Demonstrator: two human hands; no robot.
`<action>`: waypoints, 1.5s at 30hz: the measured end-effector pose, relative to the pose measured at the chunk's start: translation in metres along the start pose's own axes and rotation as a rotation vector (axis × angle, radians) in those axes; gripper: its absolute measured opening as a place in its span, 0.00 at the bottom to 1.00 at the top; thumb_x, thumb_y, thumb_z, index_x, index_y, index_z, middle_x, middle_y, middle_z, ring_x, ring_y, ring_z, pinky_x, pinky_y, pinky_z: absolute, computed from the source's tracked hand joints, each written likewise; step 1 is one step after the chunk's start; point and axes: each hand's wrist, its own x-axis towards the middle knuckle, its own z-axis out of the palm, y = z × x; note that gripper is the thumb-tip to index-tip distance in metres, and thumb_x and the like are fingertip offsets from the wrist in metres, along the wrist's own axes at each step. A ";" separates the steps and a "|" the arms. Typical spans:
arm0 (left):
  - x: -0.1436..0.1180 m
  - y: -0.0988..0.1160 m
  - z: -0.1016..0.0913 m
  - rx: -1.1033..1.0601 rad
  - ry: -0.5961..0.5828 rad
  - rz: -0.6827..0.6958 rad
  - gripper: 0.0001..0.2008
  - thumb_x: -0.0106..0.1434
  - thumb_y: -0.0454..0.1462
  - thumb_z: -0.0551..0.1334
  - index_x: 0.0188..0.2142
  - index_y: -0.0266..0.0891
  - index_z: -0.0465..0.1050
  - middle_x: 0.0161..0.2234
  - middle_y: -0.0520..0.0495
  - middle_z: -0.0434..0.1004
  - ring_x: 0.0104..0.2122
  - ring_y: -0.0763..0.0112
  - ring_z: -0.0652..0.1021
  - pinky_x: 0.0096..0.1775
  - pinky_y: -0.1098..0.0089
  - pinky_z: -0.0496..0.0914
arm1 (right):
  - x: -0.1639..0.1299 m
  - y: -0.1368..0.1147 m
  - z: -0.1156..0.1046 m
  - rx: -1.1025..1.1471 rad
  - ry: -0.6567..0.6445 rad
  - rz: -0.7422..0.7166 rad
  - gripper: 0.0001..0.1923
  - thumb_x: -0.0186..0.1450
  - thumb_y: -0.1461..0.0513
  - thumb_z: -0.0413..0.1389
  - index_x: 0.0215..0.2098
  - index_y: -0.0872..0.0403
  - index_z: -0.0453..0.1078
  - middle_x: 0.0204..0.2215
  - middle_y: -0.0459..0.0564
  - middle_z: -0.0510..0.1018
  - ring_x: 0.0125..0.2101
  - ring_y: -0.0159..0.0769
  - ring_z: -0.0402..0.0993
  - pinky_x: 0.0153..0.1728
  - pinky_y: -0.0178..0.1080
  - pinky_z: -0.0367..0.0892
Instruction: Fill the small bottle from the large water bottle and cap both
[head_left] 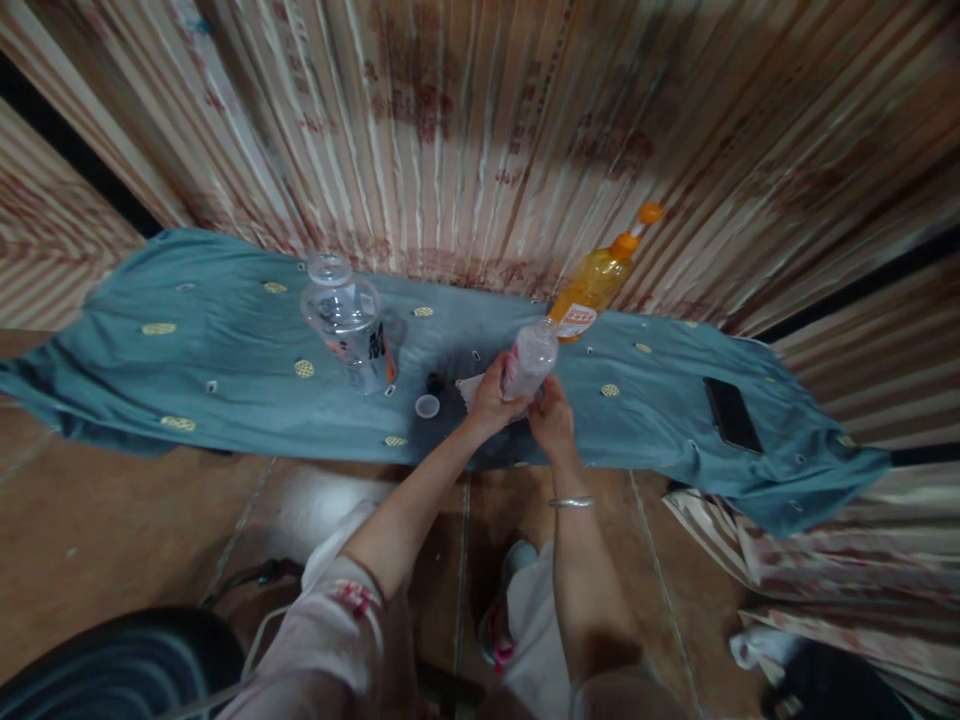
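Observation:
My left hand (489, 398) grips a small clear plastic bottle (531, 360) around its body; the bottle is tilted, neck toward the upper right. My right hand (553, 418) touches the bottle's lower end from the right, with a thin bangle on its wrist. Both hands are over a teal cloth (225, 350) spread on a low surface. A small white cap (427, 405) lies on the cloth just left of my left hand. Something white shows under my left hand; I cannot tell what it is.
A large clear bottle (349, 320) stands to the left. An orange spray bottle (600, 280) stands behind my hands against the striped curtain (480, 120). A black phone (733, 414) lies on the cloth at right. Brown tiled floor (112, 530) lies below.

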 end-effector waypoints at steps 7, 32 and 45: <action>0.000 0.003 -0.005 0.137 0.029 0.033 0.44 0.41 0.33 0.74 0.58 0.38 0.63 0.57 0.34 0.68 0.59 0.48 0.69 0.61 0.50 0.62 | 0.000 -0.010 -0.002 -0.294 -0.133 0.080 0.18 0.63 0.67 0.49 0.51 0.60 0.68 0.49 0.66 0.76 0.50 0.49 0.75 0.51 0.46 0.69; -0.058 0.054 -0.027 -0.122 -0.006 -0.155 0.40 0.38 0.35 0.76 0.52 0.36 0.64 0.47 0.44 0.75 0.50 0.56 0.76 0.55 0.57 0.68 | 0.006 -0.051 -0.005 1.008 0.064 0.365 0.08 0.53 0.57 0.57 0.28 0.52 0.68 0.22 0.39 0.74 0.24 0.30 0.68 0.31 0.34 0.67; -0.070 0.065 -0.043 -0.163 -0.043 -0.147 0.41 0.39 0.37 0.77 0.53 0.35 0.65 0.51 0.40 0.75 0.52 0.54 0.74 0.56 0.56 0.66 | -0.011 -0.092 -0.009 1.145 0.149 0.319 0.08 0.53 0.59 0.63 0.31 0.52 0.75 0.27 0.40 0.81 0.29 0.29 0.75 0.36 0.33 0.70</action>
